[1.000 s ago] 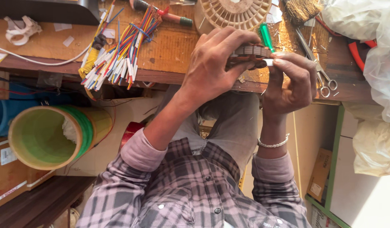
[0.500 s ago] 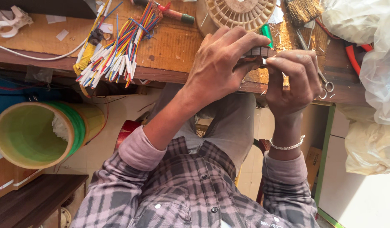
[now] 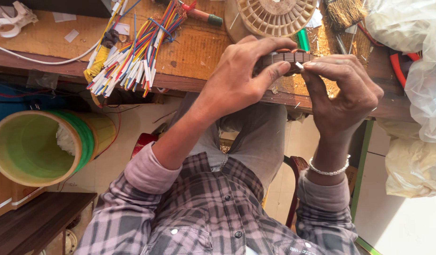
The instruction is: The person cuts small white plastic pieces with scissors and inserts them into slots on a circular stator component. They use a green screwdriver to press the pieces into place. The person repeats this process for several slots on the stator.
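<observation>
Your left hand (image 3: 237, 80) is wrapped around a small brown ribbed motor part (image 3: 284, 59). Your fingers curl over its top and your thumb presses up from below, so it sits snug between them, held up just above the front edge of the wooden bench (image 3: 199, 52). Your right hand (image 3: 343, 92) is right beside it. Its thumb and first finger are pinched tight on a tiny white strip (image 3: 299, 65), and that strip touches the right end of the part. A round cream fan wheel (image 3: 274, 14) lies on the bench just behind your hands. A bunch of coloured wires (image 3: 133, 52) lies well off to one side.
</observation>
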